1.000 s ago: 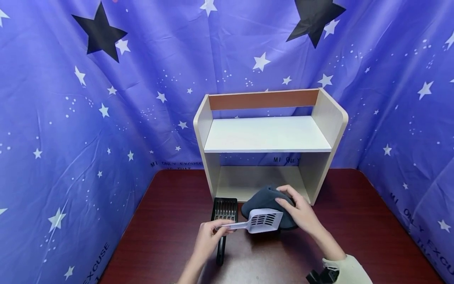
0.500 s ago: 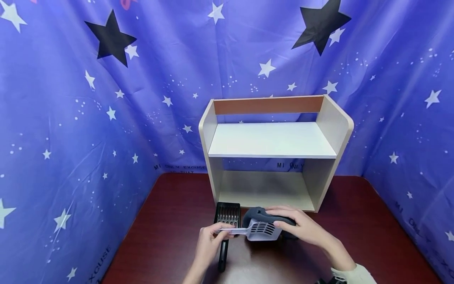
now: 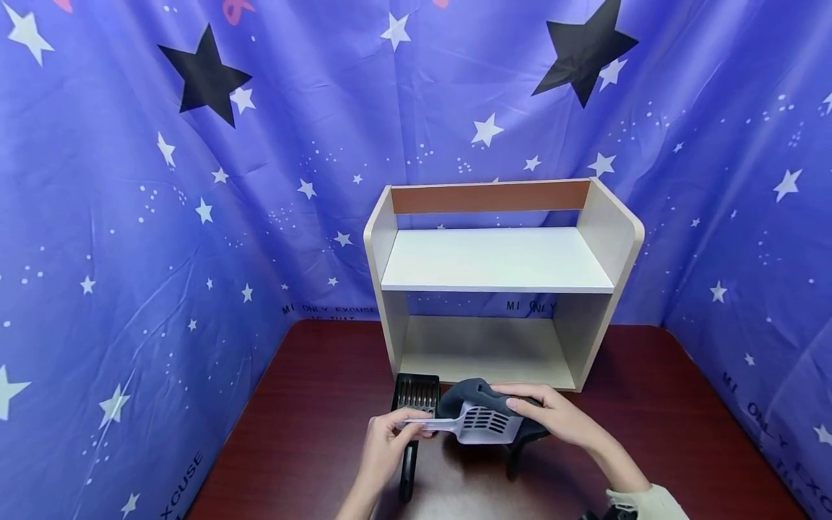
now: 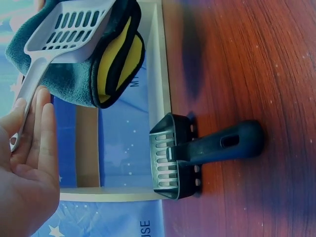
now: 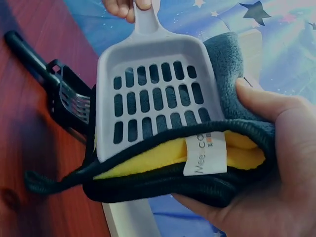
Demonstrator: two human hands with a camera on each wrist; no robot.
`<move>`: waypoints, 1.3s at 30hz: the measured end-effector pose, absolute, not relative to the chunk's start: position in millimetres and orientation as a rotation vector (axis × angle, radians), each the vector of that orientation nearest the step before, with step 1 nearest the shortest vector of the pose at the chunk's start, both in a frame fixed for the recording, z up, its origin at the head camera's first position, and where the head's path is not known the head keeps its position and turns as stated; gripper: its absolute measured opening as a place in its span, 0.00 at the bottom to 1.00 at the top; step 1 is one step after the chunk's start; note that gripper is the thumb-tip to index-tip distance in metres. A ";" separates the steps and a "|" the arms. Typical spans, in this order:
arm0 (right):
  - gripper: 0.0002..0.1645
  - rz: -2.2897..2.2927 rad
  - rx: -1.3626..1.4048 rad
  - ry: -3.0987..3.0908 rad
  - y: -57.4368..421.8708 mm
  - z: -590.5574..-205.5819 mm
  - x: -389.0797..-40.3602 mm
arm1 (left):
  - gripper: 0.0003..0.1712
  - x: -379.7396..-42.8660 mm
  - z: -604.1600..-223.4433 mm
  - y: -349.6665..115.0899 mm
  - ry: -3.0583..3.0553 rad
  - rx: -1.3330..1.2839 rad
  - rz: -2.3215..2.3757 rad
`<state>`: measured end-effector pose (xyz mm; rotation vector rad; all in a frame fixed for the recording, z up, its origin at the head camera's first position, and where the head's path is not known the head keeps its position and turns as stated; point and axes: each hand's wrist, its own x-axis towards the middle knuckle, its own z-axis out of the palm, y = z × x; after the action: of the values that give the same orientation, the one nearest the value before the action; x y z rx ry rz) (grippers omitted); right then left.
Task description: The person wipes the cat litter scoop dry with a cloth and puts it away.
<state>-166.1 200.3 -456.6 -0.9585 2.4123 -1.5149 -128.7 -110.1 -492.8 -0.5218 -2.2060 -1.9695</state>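
Observation:
My left hand [image 3: 382,448] pinches the handle of a pale grey slotted litter scoop [image 5: 158,47] between thumb and fingers, above the table. My right hand [image 3: 562,415] grips a folded dark grey-green plush cloth [image 4: 69,84] with a yellow inner side and black edging. The cloth lies behind the scoop's slotted head, and its edge folds across the front lip in the right wrist view. A white label [image 5: 207,155] shows on the yellow side, and a corner loop [image 5: 39,182] sticks out. A black slotted scoop [image 4: 212,150] lies on the table beside my left hand.
A two-level wooden shelf [image 3: 497,260] stands at the back of the dark red table [image 3: 312,404], just beyond the cloth. The black scoop's head is close to the shelf's front left corner. Blue star-patterned curtains [image 3: 104,217] enclose the table's back and sides.
My right hand has come down and flattened over the cloth, which is now more tightly folded around the scoop's head. A dark end now hangs below it. The left hand keeps its pinch.

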 end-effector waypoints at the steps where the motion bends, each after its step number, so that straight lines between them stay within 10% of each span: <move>1: 0.21 -1.524 -0.950 2.398 200.2 -456.6 -167.1 | 0.10 -128.6 -492.7 -110.1 -2.206 -0.536 -1.958; 39: 0.17 -1.652 -0.966 2.376 188.9 -430.7 -183.1 | 0.11 -133.0 -496.4 -124.0 -2.107 -0.793 -2.011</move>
<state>-183.1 188.9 -430.7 -0.9664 2.3758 -1.6520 -133.0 -124.0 -496.4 -0.7928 -2.1073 -2.0113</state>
